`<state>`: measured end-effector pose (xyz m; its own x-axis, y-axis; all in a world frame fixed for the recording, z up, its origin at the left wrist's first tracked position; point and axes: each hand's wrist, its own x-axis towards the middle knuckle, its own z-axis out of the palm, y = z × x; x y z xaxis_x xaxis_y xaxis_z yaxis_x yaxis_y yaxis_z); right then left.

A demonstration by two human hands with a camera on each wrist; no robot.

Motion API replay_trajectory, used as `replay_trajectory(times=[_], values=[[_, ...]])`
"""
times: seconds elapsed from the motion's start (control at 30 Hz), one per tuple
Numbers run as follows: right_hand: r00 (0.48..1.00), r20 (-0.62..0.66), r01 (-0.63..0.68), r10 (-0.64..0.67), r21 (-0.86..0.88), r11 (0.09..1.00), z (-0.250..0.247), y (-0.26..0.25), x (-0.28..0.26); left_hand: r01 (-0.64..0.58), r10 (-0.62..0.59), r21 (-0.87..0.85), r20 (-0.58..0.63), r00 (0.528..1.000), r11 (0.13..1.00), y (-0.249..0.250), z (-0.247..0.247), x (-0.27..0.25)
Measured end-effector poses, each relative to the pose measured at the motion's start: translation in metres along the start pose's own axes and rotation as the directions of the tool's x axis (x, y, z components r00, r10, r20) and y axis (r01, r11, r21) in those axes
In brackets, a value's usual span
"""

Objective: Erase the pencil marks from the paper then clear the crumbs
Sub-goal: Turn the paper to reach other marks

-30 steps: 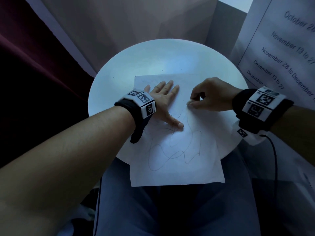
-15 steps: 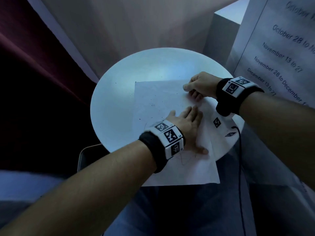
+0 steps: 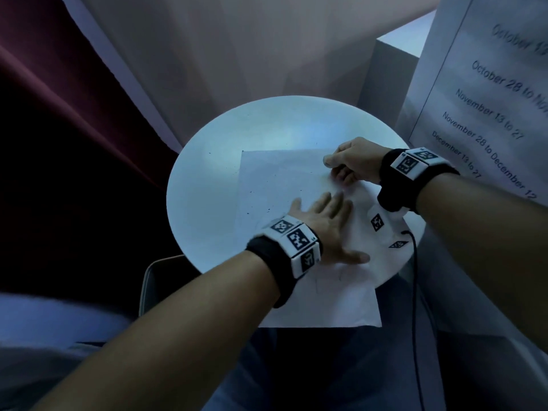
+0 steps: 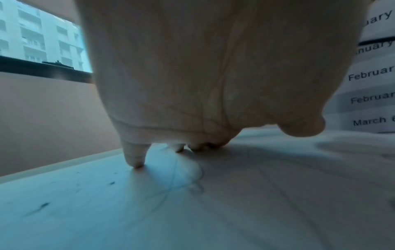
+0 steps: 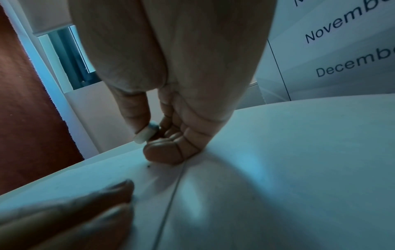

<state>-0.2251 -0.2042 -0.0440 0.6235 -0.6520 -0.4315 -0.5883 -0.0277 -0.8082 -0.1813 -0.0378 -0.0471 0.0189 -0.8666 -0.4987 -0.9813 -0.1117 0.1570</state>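
Note:
A white sheet of paper (image 3: 278, 185) lies on the round white table (image 3: 201, 185), its near end hanging over the table's front edge. Faint pencil lines (image 4: 171, 184) cross the sheet under my left hand. My left hand (image 3: 323, 221) lies flat on the paper with straight, spread fingers, pressing it down. My right hand (image 3: 347, 161) is curled near the sheet's far right corner and pinches a small white eraser (image 5: 152, 126) between thumb and fingers, its knuckles on the paper. Dark crumbs (image 3: 261, 209) dot the sheet's left part and the table.
A large printed sheet with dates (image 3: 489, 114) stands close on the right. A dark red curtain (image 3: 59, 114) hangs at the left. A black cable (image 3: 415, 262) drops from the right wrist past the table's right edge. A chair edge (image 3: 154, 280) shows below the table.
My left hand slid from the sheet's upper middle down toward its near right part. My right hand moved up toward the far right corner with the eraser.

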Motion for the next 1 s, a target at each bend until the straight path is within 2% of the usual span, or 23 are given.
replay_trajectory(times=[0.07, 0.13, 0.17, 0.2, 0.23, 0.3, 0.37, 0.4, 0.47, 0.5, 0.53, 0.6, 0.63, 0.67, 0.73, 0.8, 0.83, 0.87, 0.9, 0.93, 1.0], values=[[1.000, 0.005, -0.003, 0.003, -0.004, 1.000, -0.001, 0.001, 0.000, 0.140, -0.140, 0.000, 0.043, 0.989, 0.990, -0.017, 0.001, -0.005], [1.000, 0.006, -0.007, 0.007, -0.010, 1.000, -0.002, 0.002, 0.001, 0.389, -0.389, 0.010, 0.080, 0.918, 0.921, -0.041, -0.003, -0.013], [1.000, 0.005, -0.005, 0.005, -0.015, 1.000, -0.002, 0.002, 0.001, 0.477, -0.477, 0.028, 0.076, 0.875, 0.879, -0.049, -0.006, -0.016], [1.000, 0.006, -0.003, 0.003, -0.022, 1.000, -0.002, 0.002, 0.001, 0.502, -0.504, 0.034, 0.050, 0.862, 0.864, -0.052, -0.010, -0.017], [1.000, 0.006, -0.002, 0.003, -0.027, 1.000, -0.002, 0.001, 0.001, 0.458, -0.459, 0.026, 0.006, 0.889, 0.888, -0.050, -0.013, -0.015], [1.000, 0.004, -0.005, 0.006, -0.025, 1.000, -0.002, -0.001, 0.000, 0.223, -0.222, 0.002, -0.069, 0.973, 0.975, -0.032, -0.017, -0.004], [1.000, -0.004, -0.011, 0.011, -0.024, 1.000, -0.002, -0.001, -0.001, 0.018, -0.017, 0.014, -0.061, 0.998, 1.000, -0.010, -0.016, 0.011], [1.000, -0.005, -0.013, 0.013, -0.026, 1.000, -0.001, -0.002, -0.001, -0.021, 0.022, 0.024, -0.037, 0.999, 0.999, -0.005, -0.016, 0.017], [1.000, -0.006, -0.018, 0.018, -0.032, 0.999, 0.000, -0.003, -0.001, 0.013, -0.014, 0.043, 0.012, 1.000, 0.999, -0.008, -0.014, 0.023], [1.000, -0.005, -0.022, 0.022, -0.033, 0.999, 0.000, -0.003, -0.001, 0.086, -0.087, 0.034, 0.028, 0.996, 0.996, -0.017, -0.014, 0.022], [1.000, -0.005, -0.027, 0.027, -0.031, 0.999, 0.001, -0.004, -0.001, 0.195, -0.195, 0.014, 0.039, 0.980, 0.981, -0.027, -0.014, 0.020], [0.999, -0.009, -0.032, 0.031, -0.036, 0.999, 0.000, -0.003, -0.001, 0.406, -0.406, -0.007, 0.032, 0.913, 0.914, -0.042, -0.019, 0.015], [0.999, -0.008, -0.032, 0.032, -0.040, 0.999, 0.000, -0.003, -0.001, 0.443, -0.443, 0.004, 0.011, 0.896, 0.896, -0.044, -0.021, 0.013], [1.000, -0.005, -0.031, 0.031, -0.043, 0.999, -0.001, -0.003, -0.001, 0.415, -0.414, 0.016, -0.032, 0.910, 0.910, -0.041, -0.022, 0.013], [1.000, 0.000, -0.025, 0.025, -0.054, 0.998, -0.001, -0.004, -0.001, 0.212, -0.205, 0.044, -0.122, 0.971, 0.976, -0.026, -0.022, 0.016], [1.000, -0.002, -0.014, 0.014, -0.069, 0.998, 0.000, -0.004, -0.001, 0.005, 0.004, 0.061, -0.134, 0.991, 0.998, -0.011, -0.016, 0.020], [1.000, -0.005, -0.012, 0.012, -0.063, 0.998, 0.000, -0.003, -0.001, -0.034, 0.041, 0.069, -0.105, 0.994, 0.997, -0.010, -0.012, 0.021], [1.000, -0.008, -0.013, 0.013, -0.053, 0.999, 0.000, -0.003, -0.001, -0.009, 0.013, 0.064, -0.062, 0.998, 0.998, -0.015, -0.009, 0.022], [1.000, -0.011, -0.016, 0.016, -0.048, 0.999, 0.000, -0.003, -0.001, 0.079, -0.079, 0.043, -0.018, 0.997, 0.996, -0.024, -0.008, 0.020], [1.000, -0.016, -0.018, 0.017, -0.055, 0.998, 0.000, -0.002, -0.001, 0.214, -0.214, 0.020, 0.020, 0.977, 0.977, -0.034, -0.009, 0.017], [1.000, -0.024, -0.018, 0.016, -0.079, 0.997, 0.000, -0.001, -0.001, 0.462, -0.462, 0.014, 0.032, 0.886, 0.887, -0.048, -0.015, 0.010]])
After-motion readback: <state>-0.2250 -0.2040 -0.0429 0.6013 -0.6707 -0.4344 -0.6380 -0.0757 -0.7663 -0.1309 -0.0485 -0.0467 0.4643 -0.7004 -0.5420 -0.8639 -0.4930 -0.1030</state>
